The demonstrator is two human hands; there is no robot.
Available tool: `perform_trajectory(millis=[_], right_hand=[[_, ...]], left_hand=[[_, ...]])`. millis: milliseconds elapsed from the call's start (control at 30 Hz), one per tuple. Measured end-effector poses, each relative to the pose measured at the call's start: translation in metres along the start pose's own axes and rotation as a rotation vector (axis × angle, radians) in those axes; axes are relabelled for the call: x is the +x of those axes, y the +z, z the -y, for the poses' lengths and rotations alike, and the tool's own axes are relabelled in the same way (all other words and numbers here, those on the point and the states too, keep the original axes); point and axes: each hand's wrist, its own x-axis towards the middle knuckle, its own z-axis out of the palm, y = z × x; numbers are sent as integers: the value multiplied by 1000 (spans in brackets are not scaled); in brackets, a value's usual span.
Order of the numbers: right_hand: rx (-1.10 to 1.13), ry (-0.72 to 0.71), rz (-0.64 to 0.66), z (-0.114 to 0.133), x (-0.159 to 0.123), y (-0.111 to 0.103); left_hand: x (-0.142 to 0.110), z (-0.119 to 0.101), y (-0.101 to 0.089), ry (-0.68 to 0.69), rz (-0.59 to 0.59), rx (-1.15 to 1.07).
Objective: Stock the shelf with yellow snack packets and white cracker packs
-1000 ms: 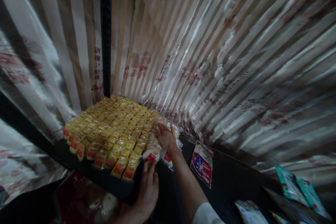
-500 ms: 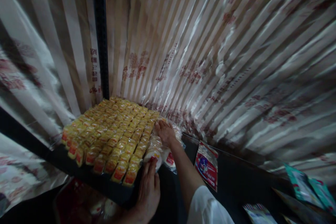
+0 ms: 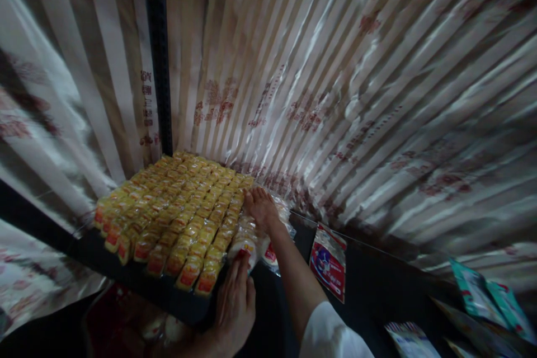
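Note:
Rows of yellow and red snack packets (image 3: 176,212) fill the left part of a dark shelf (image 3: 138,282). Beside them lies a row of clear packets with red labels (image 3: 245,240). My right hand (image 3: 260,207) rests palm down on the far end of that clear row, fingers stretched flat. At the shelf's front edge my left hand (image 3: 235,305) lies with its fingers extended, the tips touching the nearest clear packet.
A striped, printed foil sheet (image 3: 335,95) lines the back and sides. A black upright post (image 3: 157,56) stands at the back left. A red and blue packet (image 3: 328,263) lies to the right; green and white packets (image 3: 478,299) sit at the far right.
My right hand has slid a little farther back along the clear packets. My left hand has stayed at the front edge. The view has shifted slightly.

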Motion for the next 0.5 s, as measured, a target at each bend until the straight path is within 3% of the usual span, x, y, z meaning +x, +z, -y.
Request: perform_trajectory(millis=[200,300,400,500], right_hand=[[69,-38,-52,6,-11,-1],[216,-17,-269,10,-31,-10],[464,-17,-552,26,-80,-17],[702,-43,-679,57,-152,-16]], left_hand=[[5,-11,-12,-7,24,-18],[-1,-19,-29,57,50,-81],[-20,-22,-57,150,156,-186],[-50,-7,-84,184,256,-222]])
